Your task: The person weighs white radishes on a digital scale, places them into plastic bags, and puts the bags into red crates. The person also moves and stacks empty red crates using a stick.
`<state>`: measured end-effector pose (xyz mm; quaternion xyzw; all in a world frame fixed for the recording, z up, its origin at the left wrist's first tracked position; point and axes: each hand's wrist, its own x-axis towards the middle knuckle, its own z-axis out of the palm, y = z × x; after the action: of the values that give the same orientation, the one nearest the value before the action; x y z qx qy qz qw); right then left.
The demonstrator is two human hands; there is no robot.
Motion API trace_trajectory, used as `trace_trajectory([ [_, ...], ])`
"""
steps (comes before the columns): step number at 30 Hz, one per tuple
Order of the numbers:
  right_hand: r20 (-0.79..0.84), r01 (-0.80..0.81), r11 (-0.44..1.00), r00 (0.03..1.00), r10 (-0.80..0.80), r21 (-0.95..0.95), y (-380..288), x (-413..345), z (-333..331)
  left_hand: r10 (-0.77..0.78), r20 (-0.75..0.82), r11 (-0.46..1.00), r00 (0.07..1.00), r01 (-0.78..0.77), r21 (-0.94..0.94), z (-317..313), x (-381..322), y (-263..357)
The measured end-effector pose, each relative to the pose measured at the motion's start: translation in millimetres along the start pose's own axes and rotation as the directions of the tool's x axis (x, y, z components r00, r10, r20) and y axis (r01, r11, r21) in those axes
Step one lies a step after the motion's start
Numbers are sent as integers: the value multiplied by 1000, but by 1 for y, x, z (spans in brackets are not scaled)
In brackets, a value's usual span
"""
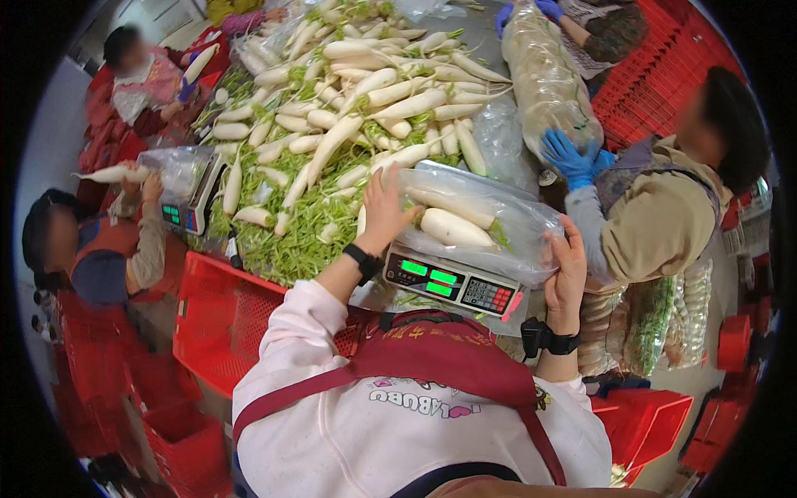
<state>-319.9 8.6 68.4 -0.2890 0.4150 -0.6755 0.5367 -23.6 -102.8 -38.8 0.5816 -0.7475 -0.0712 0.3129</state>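
Note:
My left hand [387,208] has its fingers apart at the left mouth of a clear plastic bag [529,218]; whether it touches the film is hard to tell. Two white radishes [456,228] lie inside, one with a green stub at its end. The bag rests on a digital weighing scale [454,283] with lit green displays and a keypad. At the opposite end, my right hand [565,267] pinches the bag's film between thumb and fingers. A large heap of white radishes [398,93] fills the table beyond the scale.
Cut green leaves [311,218] cover the table left of the scale. A co-worker's blue-gloved hand [570,159] presses a long packed bag [542,75] at right. Another person at left holds a radish [115,173] beside a second scale [193,199]. A red crate [218,317] stands below the table edge.

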Motion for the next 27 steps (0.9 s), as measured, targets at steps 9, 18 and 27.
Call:
trace_trajectory([
  [9,-121,-57,995,992,47,-81,5,10,3,-352,317,618,881,473,-628,-34,27,-38],
  [18,-120,-25,993,993,12,-112,4,19,-2,-199,6,921,980,189,-342,-115,59,-42],
  [27,23,-110,974,993,117,-197,7,27,23,-239,640,290,730,683,-670,-53,29,-41],
])
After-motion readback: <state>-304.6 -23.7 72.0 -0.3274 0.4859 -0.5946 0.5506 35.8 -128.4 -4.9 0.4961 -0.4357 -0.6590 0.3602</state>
